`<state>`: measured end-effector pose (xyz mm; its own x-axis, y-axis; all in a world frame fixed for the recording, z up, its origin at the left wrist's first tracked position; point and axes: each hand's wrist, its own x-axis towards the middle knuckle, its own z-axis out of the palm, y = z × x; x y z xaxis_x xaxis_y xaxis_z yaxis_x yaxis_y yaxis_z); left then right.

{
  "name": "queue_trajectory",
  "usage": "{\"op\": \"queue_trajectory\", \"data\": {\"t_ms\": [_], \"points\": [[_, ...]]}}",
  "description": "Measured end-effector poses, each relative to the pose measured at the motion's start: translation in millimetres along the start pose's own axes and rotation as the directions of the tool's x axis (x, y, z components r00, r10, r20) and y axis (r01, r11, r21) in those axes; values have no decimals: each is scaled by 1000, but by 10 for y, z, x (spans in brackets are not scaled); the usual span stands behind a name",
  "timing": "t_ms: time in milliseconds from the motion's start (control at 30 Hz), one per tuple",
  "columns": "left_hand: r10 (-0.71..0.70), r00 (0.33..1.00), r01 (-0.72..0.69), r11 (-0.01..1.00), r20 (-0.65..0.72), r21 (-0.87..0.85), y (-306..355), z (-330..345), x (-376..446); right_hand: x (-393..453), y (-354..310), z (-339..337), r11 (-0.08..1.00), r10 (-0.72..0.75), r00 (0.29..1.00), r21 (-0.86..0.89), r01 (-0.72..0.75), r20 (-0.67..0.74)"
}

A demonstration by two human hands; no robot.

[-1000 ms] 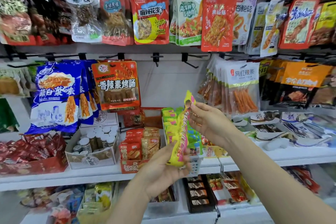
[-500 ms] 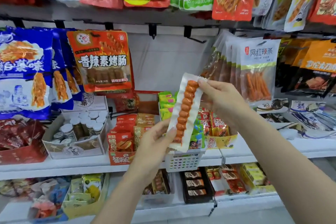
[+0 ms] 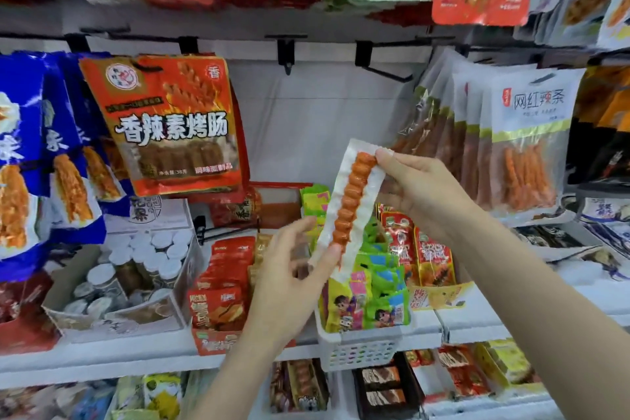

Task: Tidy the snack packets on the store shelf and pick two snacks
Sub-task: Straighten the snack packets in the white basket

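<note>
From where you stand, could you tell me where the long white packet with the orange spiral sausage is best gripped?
Pinch the long white packet by the flat sealed margins at its two ends, as the right hand does from the right at the top and the left hand does at the bottom. It stands nearly upright, and the ridged sausage down its middle looks bulkier and less easy to pinch.

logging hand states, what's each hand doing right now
Left hand: pinches the lower end of the sausage snack packet.
Right hand: pinches the packet's top end.
</note>
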<state>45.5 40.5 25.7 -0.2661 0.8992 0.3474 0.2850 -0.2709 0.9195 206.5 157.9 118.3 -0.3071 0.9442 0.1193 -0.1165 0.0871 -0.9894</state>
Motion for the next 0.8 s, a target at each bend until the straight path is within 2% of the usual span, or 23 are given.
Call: {"op": "queue_trajectory", "data": {"t_ms": [67,100,167,233,267,300,333,367,400,467,567,633,700,800], "points": [[168,986,-162,922,12,352,93,32,5,-7,-17,27,1000,-9,999,-6,9,-31],[246,969,-229,859,24,458,132,62,0,-24,-39,50,1000,-4,999,-3,4,-49],[346,938,-287,791,-7,541,186,107,-7,-66,-96,89,998,18,998,60,-14,-61],[363,928,-275,818,-83,505,233,87,-7,-113,-188,96,988,41,999,152,-37,-23],[313,943,-239,874,-115,422,250,62,-5,-129,-237,78,993,33,999,110,-34,6],[231,966,-189,938,-117,290,260,28,3,-168,-304,57,999,10,999,-39,-8,41],[138,988,-127,982,-76,137,274,-6,16,-200,-364,19,963,-46,995,-262,67,87],[73,997,-73,997,-12,8,285,-43,24,-243,-431,-7,871,-110,983,-462,166,147],[41,998,-38,997,39,-69,282,-70,33,-277,-499,-24,774,-170,961,-574,269,220],[9,995,4,991,98,-130,245,-101,54,-336,-639,-42,660,-214,916,-640,393,340],[-20,995,34,989,100,-144,175,-121,63,-402,-752,-75,549,-236,898,-712,438,370],[-56,998,59,995,41,-79,87,-124,28,-458,-773,-140,571,-297,896,-691,443,329],[-47,999,48,993,-9,107,1,-117,-56,-507,-771,-249,620,-342,897,-651,439,280],[-39,998,27,976,55,215,-61,-33,-220,-566,-758,-377,610,-347,910,-683,402,226]]}}
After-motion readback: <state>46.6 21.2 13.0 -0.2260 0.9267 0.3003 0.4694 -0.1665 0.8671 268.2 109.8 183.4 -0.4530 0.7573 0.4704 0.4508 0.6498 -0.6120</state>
